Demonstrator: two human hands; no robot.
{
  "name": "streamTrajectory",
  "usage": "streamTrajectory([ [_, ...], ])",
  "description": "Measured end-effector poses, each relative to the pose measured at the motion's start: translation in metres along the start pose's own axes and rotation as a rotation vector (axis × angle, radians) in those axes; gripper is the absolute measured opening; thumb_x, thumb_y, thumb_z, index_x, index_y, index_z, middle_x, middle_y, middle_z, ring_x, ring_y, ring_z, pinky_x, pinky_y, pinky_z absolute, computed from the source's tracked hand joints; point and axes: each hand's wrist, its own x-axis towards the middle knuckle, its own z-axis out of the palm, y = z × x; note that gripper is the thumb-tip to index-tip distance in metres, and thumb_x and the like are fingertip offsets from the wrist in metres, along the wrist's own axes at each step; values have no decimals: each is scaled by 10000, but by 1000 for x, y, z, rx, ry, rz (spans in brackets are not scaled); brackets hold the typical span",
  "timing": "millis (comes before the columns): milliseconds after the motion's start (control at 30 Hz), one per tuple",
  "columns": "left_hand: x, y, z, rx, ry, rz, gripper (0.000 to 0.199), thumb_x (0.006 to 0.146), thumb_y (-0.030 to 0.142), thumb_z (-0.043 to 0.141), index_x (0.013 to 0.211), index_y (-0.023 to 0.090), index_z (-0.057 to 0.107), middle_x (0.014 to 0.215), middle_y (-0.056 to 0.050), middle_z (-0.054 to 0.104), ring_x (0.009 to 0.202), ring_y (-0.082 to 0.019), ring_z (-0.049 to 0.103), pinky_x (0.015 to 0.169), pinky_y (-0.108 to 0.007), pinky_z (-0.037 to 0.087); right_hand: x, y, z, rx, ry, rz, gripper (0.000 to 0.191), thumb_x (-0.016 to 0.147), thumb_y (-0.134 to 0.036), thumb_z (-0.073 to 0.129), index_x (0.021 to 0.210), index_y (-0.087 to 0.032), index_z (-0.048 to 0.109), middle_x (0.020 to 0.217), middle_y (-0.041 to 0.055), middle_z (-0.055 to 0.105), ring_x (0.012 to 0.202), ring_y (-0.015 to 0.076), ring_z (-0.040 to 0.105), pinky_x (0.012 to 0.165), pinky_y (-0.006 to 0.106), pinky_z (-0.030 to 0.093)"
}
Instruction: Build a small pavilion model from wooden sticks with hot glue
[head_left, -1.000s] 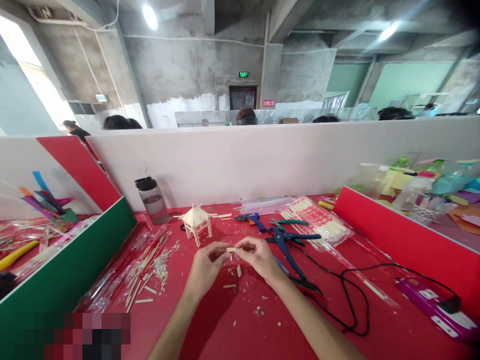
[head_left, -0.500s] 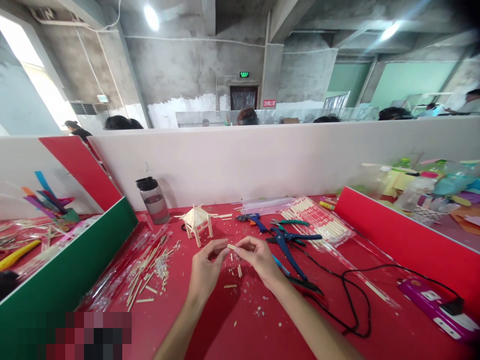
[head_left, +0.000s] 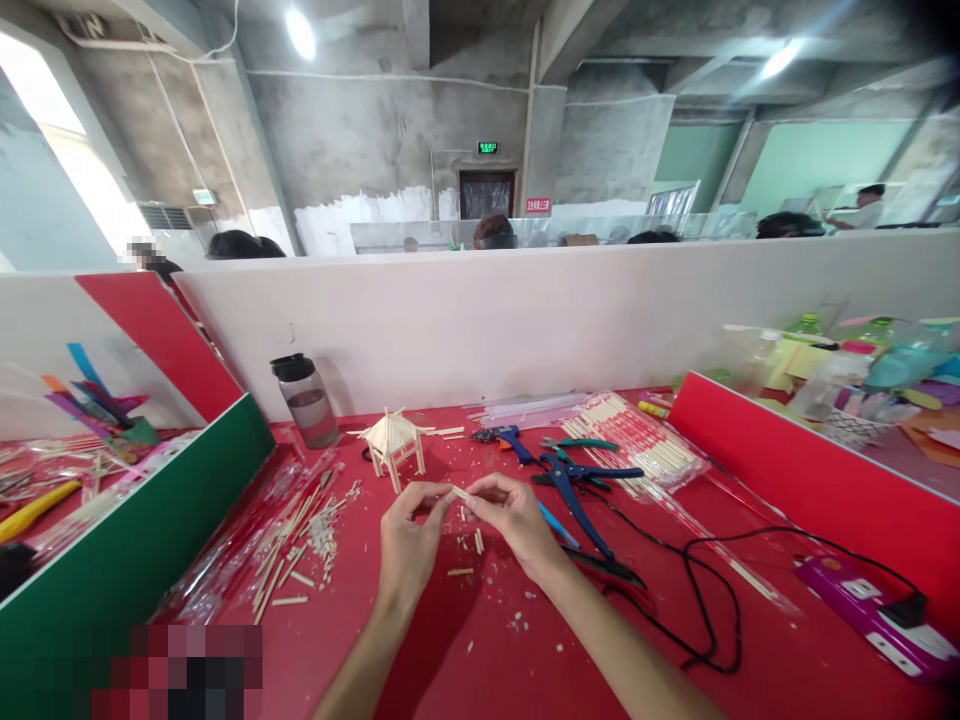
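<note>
Between the fingertips of both hands is a short pale wooden stick piece (head_left: 460, 493). My left hand (head_left: 411, 530) pinches its left end, and my right hand (head_left: 514, 515) pinches its right end. Just behind my left hand stands a small wooden stick pavilion (head_left: 392, 440) with a pointed roof and thin legs. Short cut sticks (head_left: 478, 541) and small chips lie on the red table (head_left: 450, 670) beneath and in front of the hands. Right of my right hand are blue-handled cutters (head_left: 577, 505).
Long sticks (head_left: 281, 560) and clear wrappers lie left, by a green divider (head_left: 150, 500). A water bottle (head_left: 307, 405) stands behind. To the right are a glue gun (head_left: 510, 440), packed sticks (head_left: 637, 440), a black cable and a purple power strip (head_left: 874, 615). People sit beyond the white partition.
Both hands stay nearly in place, with the stick piece slightly more tilted between the fingers. In the far right background, a person has shifted left.
</note>
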Motion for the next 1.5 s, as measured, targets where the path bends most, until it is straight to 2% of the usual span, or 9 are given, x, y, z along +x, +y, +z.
streamTrajectory([
  [267, -3, 2, 1, -32, -3, 13, 151, 829, 323, 672, 845, 183, 724, 814, -25, 724, 767, -162, 650, 737, -252, 494, 1, 4, 1, 29, 12, -19, 167, 705, -326, 784, 780, -197, 709, 727, 17, 710, 693, 166, 665, 694, 276, 531],
  [533, -4, 5, 2, -123, -21, -91, 220, 820, 349, 688, 939, 169, 732, 839, -40, 755, 773, -178, 679, 736, -260, 512, -2, 2, 3, 45, 24, 1, 147, 705, -303, 780, 771, -192, 708, 722, 22, 713, 700, 172, 668, 712, 288, 539],
  [933, -5, -3, 6, -210, 17, -160, 257, 780, 372, 733, 917, 158, 768, 854, -67, 773, 787, -195, 688, 730, -274, 524, -1, 2, 5, 54, 61, -9, 138, 685, -293, 793, 736, -189, 718, 693, 9, 710, 663, 151, 656, 679, 260, 527],
  [1233, -8, 1, 8, -228, 45, -141, 242, 768, 358, 734, 884, 147, 764, 814, -70, 764, 752, -194, 684, 717, -287, 529, 1, 12, 4, 92, 58, -26, 134, 705, -288, 792, 751, -192, 711, 724, 15, 716, 681, 154, 658, 681, 266, 531],
  [1500, -7, -2, 8, -221, 49, -131, 223, 772, 344, 732, 887, 155, 763, 832, -65, 768, 763, -191, 687, 731, -283, 530, -1, 10, 7, 68, 70, -47, 141, 707, -295, 787, 750, -189, 704, 721, 17, 716, 682, 158, 663, 676, 261, 526],
])
